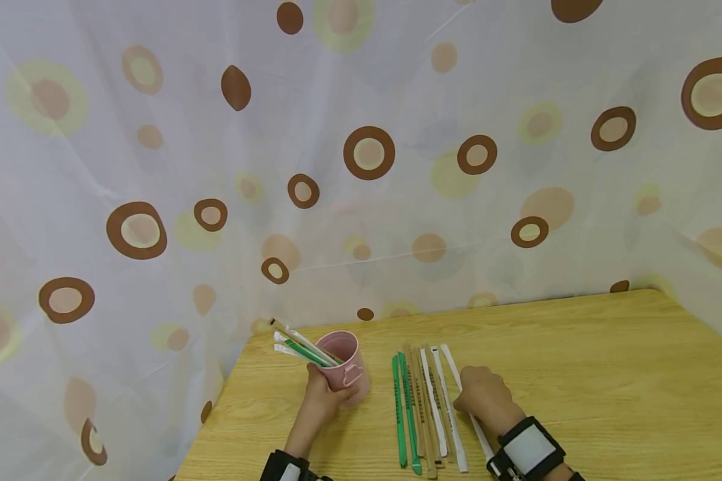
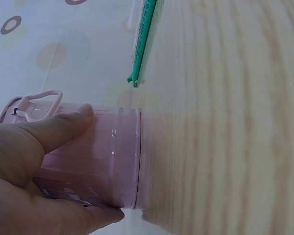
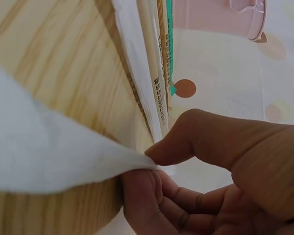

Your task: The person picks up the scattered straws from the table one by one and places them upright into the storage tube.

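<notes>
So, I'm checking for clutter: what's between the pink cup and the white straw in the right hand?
The head view shows bare table, then a row of green, brown and white straws, between the pink cup and the held straw.

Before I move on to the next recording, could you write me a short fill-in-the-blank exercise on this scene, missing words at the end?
The handled cup held by the left grip is coloured ____.
The right grip pinches a wrapped straw whose colour is ____.
In the row on the wooden table, the two straws nearest the cup are coloured ____.
In the head view, the straws inside the cup lean toward the picture's ____ edge.

Missing words: pink; white; green; left.
</notes>
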A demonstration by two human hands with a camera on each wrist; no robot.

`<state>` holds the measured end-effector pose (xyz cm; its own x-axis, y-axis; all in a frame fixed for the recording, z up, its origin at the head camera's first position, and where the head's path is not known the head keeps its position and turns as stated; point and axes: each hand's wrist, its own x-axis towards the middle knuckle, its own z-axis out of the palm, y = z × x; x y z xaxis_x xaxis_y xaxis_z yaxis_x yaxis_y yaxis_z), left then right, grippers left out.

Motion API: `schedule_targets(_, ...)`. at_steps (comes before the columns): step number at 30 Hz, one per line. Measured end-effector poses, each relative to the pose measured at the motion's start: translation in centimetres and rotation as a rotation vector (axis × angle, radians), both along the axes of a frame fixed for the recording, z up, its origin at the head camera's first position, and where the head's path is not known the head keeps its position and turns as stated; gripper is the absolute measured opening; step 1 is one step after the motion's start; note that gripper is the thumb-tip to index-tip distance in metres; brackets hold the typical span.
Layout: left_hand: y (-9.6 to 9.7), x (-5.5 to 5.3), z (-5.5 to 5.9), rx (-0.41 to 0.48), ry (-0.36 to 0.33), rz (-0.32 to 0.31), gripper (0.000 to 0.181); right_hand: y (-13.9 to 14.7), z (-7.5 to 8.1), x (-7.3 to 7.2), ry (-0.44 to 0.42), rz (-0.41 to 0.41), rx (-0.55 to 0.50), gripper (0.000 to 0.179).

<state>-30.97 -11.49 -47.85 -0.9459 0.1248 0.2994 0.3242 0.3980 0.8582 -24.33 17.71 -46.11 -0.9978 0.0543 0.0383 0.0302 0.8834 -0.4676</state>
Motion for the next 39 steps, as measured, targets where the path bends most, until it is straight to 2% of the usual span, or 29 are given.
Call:
schedule_targets(10, 0.0, 0.0, -0.2, -0.003, -0.001, 0.005, 0.093, 0.1, 0.5, 0.0, 0.096, 0.004, -0.049, 0.023)
schedule_targets(22, -0.2, -0.1, -0.2, -0.009, -0.011, -0.003, 0.090, 0.0, 1.9, -0.2, 0.175, -0.009, -0.125, 0.040)
schedule_targets(28, -0.2, -0.2, -0.2, -0.006, -0.007, -0.011, 0.091, 0.2, 2.8, -0.2, 0.203, -0.020, -0.153, 0.018)
schedule_targets(39, -0.2, 0.0, -0.2, -0.015, -0.003, -0.005, 0.091, 0.7, 4.8, 0.4, 0.289, -0.052, -0.242, 0.025)
